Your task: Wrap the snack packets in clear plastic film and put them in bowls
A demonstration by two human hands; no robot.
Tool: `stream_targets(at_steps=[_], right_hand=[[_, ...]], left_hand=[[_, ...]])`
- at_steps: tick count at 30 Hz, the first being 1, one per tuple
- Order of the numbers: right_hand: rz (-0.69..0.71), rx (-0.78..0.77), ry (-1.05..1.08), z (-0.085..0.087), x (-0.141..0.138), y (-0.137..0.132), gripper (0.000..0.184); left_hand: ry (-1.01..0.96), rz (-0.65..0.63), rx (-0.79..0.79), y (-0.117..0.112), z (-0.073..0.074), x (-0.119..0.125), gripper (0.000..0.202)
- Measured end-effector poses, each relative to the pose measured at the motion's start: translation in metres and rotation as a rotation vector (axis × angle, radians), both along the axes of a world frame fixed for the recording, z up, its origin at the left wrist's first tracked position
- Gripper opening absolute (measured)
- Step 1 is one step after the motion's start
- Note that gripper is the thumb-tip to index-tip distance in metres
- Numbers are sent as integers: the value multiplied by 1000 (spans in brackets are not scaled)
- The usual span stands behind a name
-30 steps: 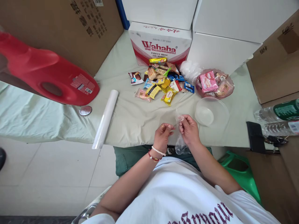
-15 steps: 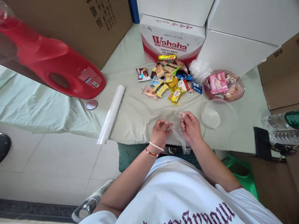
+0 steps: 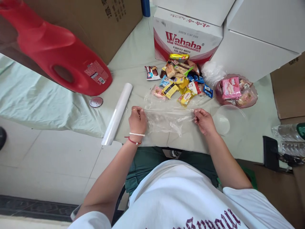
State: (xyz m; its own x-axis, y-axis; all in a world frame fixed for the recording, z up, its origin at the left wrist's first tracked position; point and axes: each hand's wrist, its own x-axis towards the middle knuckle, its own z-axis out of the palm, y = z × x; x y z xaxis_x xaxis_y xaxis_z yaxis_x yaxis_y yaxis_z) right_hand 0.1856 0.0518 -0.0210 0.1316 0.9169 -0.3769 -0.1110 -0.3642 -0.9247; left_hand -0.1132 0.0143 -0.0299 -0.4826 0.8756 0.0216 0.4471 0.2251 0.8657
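Observation:
My left hand (image 3: pixel 137 120) and my right hand (image 3: pixel 203 120) each pinch one end of a clear plastic sheet (image 3: pixel 168 120), stretched flat between them just above the table's front edge. Both hands are closed on it. A white roll of plastic wrap (image 3: pixel 117 113) lies just left of my left hand. Beyond the sheet sits a pile of wrapped snacks (image 3: pixel 177 83). An empty clear bowl (image 3: pixel 227 122) stands right of my right hand.
A pink bowl (image 3: pixel 237 92) holds more snacks at the right. A big red jug (image 3: pixel 54 51) lies at the left, a round cap (image 3: pixel 96 102) beside it. A Wahaha carton (image 3: pixel 184 41), white boxes and cardboard line the back. Bottles (image 3: pixel 289 136) lie far right.
My hands were close together working a crumpled bit of plastic; they have moved apart and pulled it out into a wide flat sheet. The view has shifted slightly.

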Motion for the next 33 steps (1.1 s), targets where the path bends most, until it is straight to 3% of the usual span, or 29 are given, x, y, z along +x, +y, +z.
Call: stream_targets(at_steps=[2, 4, 6, 8, 11, 14, 17, 19, 21, 24, 29, 31, 33], right_hand=[[32, 41, -121, -6, 8, 9, 35], [68, 90, -225, -9, 12, 16, 33], [104, 129, -290, -8, 13, 21, 32], [124, 159, -303, -6, 11, 22, 31], [135, 161, -229, 0, 7, 21, 33], [157, 119, -138, 4, 4, 17, 36], [152, 71, -118, 3, 4, 18, 32], [135, 40, -127, 0, 4, 22, 27], [120, 20, -140, -4, 4, 29, 22], [84, 14, -164, -12, 4, 39, 16], [83, 75, -235, -24, 5, 50, 10], [114, 112, -270, -29, 2, 53, 11], [145, 131, -292, -33, -1, 57, 13]], left_hand=[[149, -91, -89, 2, -2, -14, 9], [169, -133, -137, 2, -5, -21, 7], [112, -101, -135, 1, -8, -22, 7], [59, -18, -85, -2, -6, -20, 23], [128, 51, 72, -7, 9, -12, 30], [366, -180, 232, 0, 29, -2, 65], [580, -477, 253, 27, 42, 8, 85], [636, -610, 208, 47, 45, 12, 82], [692, -767, 212, 55, 45, 16, 62], [820, -953, 323, 24, 40, 21, 35], [906, -1208, 320, -85, 33, 14, 32], [846, -1181, 296, -111, 40, 10, 39], [758, -1019, 286, -115, 52, 11, 33]])
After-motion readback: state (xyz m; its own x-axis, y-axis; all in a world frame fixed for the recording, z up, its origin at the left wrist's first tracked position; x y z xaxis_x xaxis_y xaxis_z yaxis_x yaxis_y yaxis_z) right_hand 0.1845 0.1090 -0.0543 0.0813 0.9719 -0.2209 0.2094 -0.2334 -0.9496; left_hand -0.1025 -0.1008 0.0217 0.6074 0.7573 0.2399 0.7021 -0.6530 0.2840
